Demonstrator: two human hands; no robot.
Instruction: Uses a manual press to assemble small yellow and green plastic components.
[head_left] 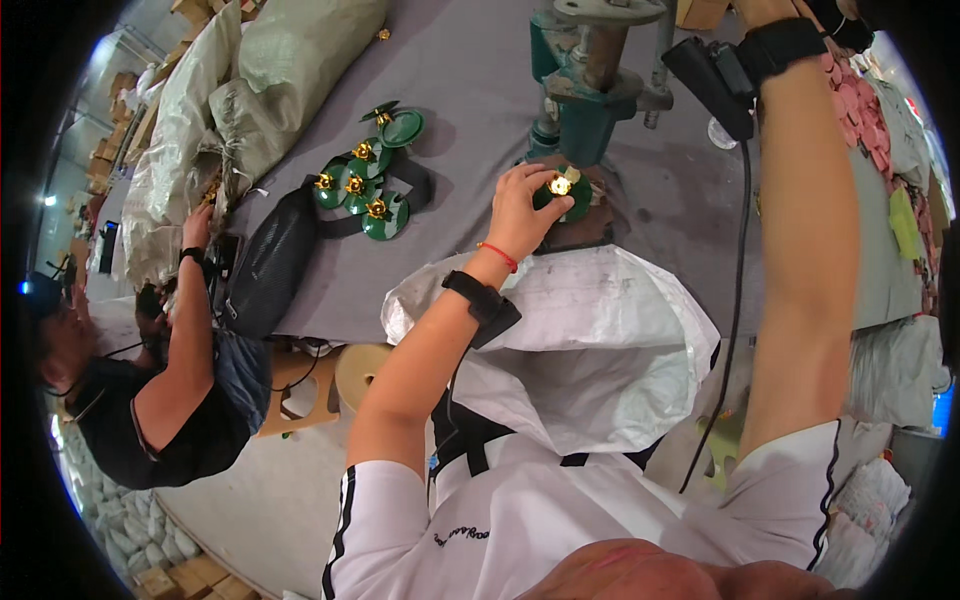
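My left hand (522, 212) is closed in a pinch on a round green disc (578, 204) with a shiny gold flower-shaped piece (560, 186) at its middle. The disc is at the base of a teal metal press (590, 125), over a brown block (582, 232). My right arm stretches up past the press, and only the heel of my right hand (765, 10) shows at the top edge; its fingers are out of the picture. To the left of the press lie several green discs (384, 222) with gold flower pieces on them.
An open white woven sack (600, 300) hangs at the table edge before me. A black pouch (270, 265) lies left, near large tied sacks (290, 70). A co-worker (170, 400) sits at the left. A black cable (745, 250) runs down beside my right arm. Pink pieces (858, 105) are heaped at right.
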